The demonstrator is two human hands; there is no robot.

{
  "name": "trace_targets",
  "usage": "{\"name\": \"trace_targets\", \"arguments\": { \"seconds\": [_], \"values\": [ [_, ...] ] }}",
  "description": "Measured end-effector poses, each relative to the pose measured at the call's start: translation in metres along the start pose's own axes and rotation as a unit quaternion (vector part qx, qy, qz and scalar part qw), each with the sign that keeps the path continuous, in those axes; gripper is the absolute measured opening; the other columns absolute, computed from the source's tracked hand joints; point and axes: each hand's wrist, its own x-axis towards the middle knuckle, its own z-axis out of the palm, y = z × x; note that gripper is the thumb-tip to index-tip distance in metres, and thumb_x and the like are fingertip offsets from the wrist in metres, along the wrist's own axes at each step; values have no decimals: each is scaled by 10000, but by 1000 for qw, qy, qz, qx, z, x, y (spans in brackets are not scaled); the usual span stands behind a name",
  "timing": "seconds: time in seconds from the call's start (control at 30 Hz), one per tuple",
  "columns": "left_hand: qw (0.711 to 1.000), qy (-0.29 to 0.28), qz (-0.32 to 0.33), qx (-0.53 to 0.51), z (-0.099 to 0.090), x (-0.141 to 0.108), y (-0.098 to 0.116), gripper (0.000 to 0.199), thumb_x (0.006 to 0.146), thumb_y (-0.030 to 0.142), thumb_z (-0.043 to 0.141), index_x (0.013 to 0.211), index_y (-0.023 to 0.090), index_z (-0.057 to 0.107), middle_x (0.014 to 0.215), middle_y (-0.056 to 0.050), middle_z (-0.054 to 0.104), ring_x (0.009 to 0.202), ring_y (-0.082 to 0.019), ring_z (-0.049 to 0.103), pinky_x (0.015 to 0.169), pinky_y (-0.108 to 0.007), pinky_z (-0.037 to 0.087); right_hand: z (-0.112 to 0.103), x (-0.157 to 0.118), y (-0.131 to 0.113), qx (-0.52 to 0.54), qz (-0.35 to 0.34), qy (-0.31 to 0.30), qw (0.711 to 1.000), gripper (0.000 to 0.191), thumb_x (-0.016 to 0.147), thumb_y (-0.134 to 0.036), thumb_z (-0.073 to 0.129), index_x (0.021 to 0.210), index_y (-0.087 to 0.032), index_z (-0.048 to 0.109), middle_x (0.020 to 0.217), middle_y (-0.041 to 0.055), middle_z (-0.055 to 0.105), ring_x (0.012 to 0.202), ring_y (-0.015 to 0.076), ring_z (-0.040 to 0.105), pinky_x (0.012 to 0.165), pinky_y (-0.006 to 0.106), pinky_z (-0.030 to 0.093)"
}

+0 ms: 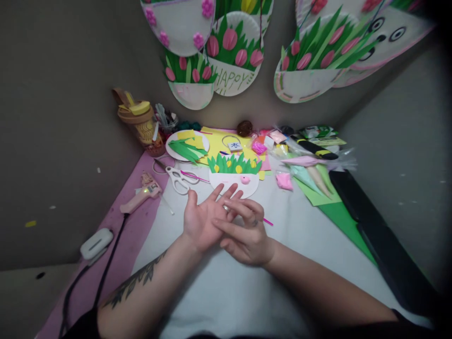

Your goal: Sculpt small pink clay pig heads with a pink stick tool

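My left hand (203, 221) is turned palm up above the white cloth, thumb and fingers spread. Over its palm lies my right hand (247, 230), palm down, with slightly bent, parted fingertips touching the left palm and fingers. A small pale spot shows under the right fingertips; whether it is a ring or a bit of material I cannot tell. Just beyond the hands lies a paper-plate basket (229, 180) with green paper grass, yellow dots and a small pink piece on its white front. Part of a thin magenta stick (268, 221) shows beside my right hand.
White-handled scissors (178, 181) and a pink glue gun (143, 197) lie at left. Pink clay (284, 181) and piping bags (310, 175) are at right, near a black stand (381, 240). A drink cup (143, 127) stands at back left. Finished plate crafts (233, 80) hang on the wall.
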Motion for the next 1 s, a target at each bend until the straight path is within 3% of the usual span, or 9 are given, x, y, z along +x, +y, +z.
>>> {"name": "trace_targets", "arguments": {
  "seconds": [0.2,0.33,0.43,0.53,0.7,1.0],
  "values": [
    [1000,-11,-10,27,0,-2,1,819,823,758,280,1341,142,431,1397,-188,480,1313,-345,443,963,-472,473,1,1,1,-7,-22,2,1000,337,872,-424,535,1131,-268,685,1419,54,439,1182,273,406,979,468,382],
    [999,-18,-21,45,1,-3,2,834,817,769,260,1374,165,405,1418,-180,467,1321,-345,431,960,-485,462,1,1,3,-9,-25,-31,999,401,826,-492,582,1171,-306,667,1480,35,382,1241,302,356,997,487,365],
    [998,-23,-15,54,3,-4,5,862,804,779,277,1400,165,379,1427,-182,459,1329,-334,420,976,-476,446,0,1,4,-33,-25,-21,999,443,805,-511,616,1199,-309,650,1495,41,366,1251,301,350,1006,471,362],
    [998,-17,11,60,4,-4,8,848,813,770,273,1419,184,360,1432,-160,460,1324,-316,424,972,-467,445,1,0,4,-47,-55,-21,997,470,795,-544,625,1197,-301,651,1473,46,396,1261,297,337,1003,449,363],
    [997,4,22,67,4,-4,9,830,810,772,283,1395,197,402,1423,-148,473,1281,-300,465,949,-451,461,2,-1,2,-100,-33,-17,994,498,809,-559,608,1251,-329,608,1441,42,454,1236,292,344,975,440,363],
    [996,6,36,77,5,-3,10,794,824,762,259,1301,170,488,1408,-156,485,1256,-297,494,951,-444,458,3,0,2,-82,-42,-12,996,478,816,-539,610,1240,-317,617,1411,43,475,1180,278,374,955,428,384]
  ]
}}
